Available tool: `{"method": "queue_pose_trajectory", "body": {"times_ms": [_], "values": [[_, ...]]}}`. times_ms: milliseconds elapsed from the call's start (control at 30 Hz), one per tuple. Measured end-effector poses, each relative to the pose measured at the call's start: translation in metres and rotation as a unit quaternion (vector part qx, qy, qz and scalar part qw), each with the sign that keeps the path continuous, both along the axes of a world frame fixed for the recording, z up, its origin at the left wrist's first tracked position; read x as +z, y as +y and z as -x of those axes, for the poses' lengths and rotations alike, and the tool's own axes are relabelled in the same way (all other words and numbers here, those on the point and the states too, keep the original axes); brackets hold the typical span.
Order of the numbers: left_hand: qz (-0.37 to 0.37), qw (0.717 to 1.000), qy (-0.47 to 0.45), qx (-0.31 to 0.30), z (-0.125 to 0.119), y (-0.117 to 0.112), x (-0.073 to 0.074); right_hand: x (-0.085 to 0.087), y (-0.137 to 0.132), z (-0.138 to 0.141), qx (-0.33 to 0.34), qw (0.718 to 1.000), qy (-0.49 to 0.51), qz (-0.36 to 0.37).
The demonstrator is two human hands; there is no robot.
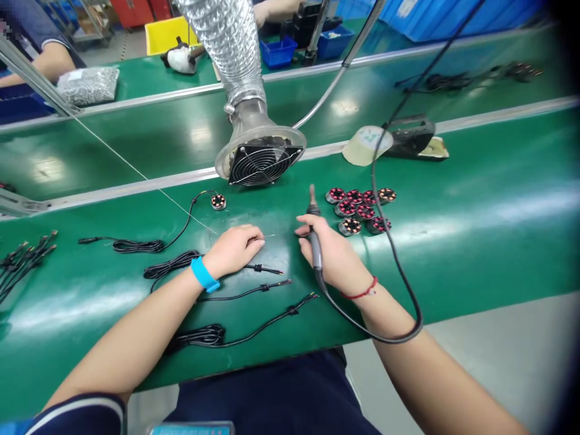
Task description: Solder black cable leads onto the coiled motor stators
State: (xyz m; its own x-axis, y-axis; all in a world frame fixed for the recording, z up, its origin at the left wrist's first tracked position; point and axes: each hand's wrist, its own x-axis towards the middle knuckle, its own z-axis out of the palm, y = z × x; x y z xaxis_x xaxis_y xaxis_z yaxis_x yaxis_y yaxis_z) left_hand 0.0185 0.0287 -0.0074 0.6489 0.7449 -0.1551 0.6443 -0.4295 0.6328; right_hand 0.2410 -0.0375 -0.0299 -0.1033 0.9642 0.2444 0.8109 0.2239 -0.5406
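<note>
The left hand [233, 249] is pinching a thin silvery wire [269, 235] between thumb and fingers, its short end poking out to the right just above the green table [475, 241]. A matching fine strand is running down from the upper left towards this hand. The right hand [335, 254] is curling around a slim soldering iron with a grey handle [316, 249], whose metal tip is pointing away from the body and standing apart from the wire. A black cord is looping from the handle's lower end across the right forearm.

Just right of the iron, a cluster of round metal motor cores with red or copper-coloured windings [346, 209] is sitting on the table. One similar core with copper-coloured windings [218, 202] is lying beyond the left hand, joined by thin leads to a coiled black cable [138, 246]. More black cables with bared, coloured wire ends [290, 310] are lying below and beside the left hand (one bundle is partly hiding behind the left forearm).

Above the work area, a black fan with a round grille [263, 165] is hanging from a silver ribbed foil duct [222, 45]. A bright blue wristband [205, 275] is circling the left wrist, and a red cord bracelet [362, 292] is circling the right.
</note>
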Motion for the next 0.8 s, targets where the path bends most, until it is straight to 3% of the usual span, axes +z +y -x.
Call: {"method": "queue_pose_trajectory", "body": {"times_ms": [100, 233, 333, 467, 567, 667, 800], "values": [[-0.003, 1.0, 0.007, 0.024, 0.003, 0.003, 0.001, 0.004, 0.0, 0.01, 0.034, 0.998, -0.003, -0.049], [-0.01, 1.0, 0.005, 0.025, 0.004, 0.006, 0.002, 0.003, 0.001, -0.026, -0.06, 0.989, -0.052, -0.121], [-0.006, 1.0, 0.0, 0.016, 0.004, 0.005, 0.0, -0.004, 0.0, -0.063, -0.118, 0.979, -0.135, -0.093], [-0.001, 1.0, 0.002, 0.02, 0.004, 0.005, 0.0, -0.012, -0.002, -0.08, -0.086, 0.98, -0.163, -0.075], [0.004, 1.0, -0.003, 0.025, 0.003, 0.005, 0.001, -0.012, 0.0, -0.061, -0.055, 0.985, -0.143, -0.082], [0.0, 0.999, -0.003, 0.034, 0.005, 0.006, 0.001, -0.005, 0.004, -0.024, -0.007, 0.99, -0.112, -0.08], [-0.007, 0.998, -0.009, 0.058, 0.008, 0.008, 0.001, 0.009, 0.008, 0.026, 0.095, 0.993, -0.057, -0.044]]}}
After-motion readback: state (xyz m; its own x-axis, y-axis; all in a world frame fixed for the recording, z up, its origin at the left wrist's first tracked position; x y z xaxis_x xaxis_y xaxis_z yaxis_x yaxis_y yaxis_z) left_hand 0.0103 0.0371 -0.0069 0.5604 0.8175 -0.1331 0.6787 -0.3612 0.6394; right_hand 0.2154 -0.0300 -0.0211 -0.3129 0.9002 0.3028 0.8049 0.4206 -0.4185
